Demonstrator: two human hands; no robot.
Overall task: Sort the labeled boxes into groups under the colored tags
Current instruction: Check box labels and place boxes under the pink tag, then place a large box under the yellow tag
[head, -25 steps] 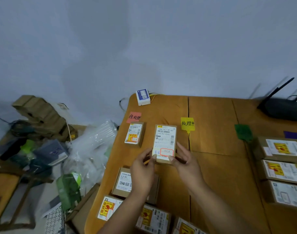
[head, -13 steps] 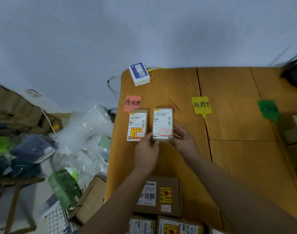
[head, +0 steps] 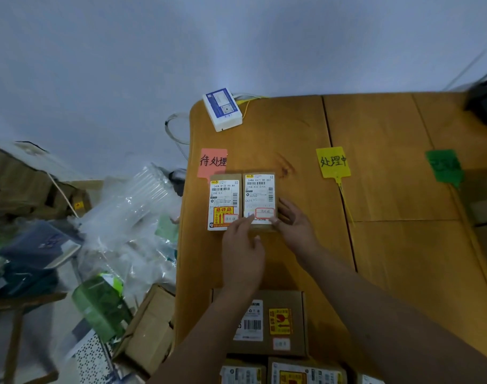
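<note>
Two small brown labeled boxes lie side by side on the wooden table (head: 375,189), just below the pink tag (head: 213,162). The left box (head: 224,203) carries a yellow and red fragile sticker. The right box (head: 259,192) has a red-framed sticker at its near end. My left hand (head: 243,250) touches that box's near left corner with the thumb on its label. My right hand (head: 295,228) presses its near right side. A yellow tag (head: 333,162) and a green tag (head: 444,167) lie further right.
A larger labeled box (head: 292,300) sits under my left forearm, with more boxes (head: 306,372) at the bottom edge and blurred boxes (head: 486,212) at the right edge. A white device (head: 222,109) lies at the far left corner. Plastic bags (head: 131,217) and cartons clutter the floor.
Both hands carried the box forward and left and set it down beside the box under the pink tag. The camera view shifted left and forward.
</note>
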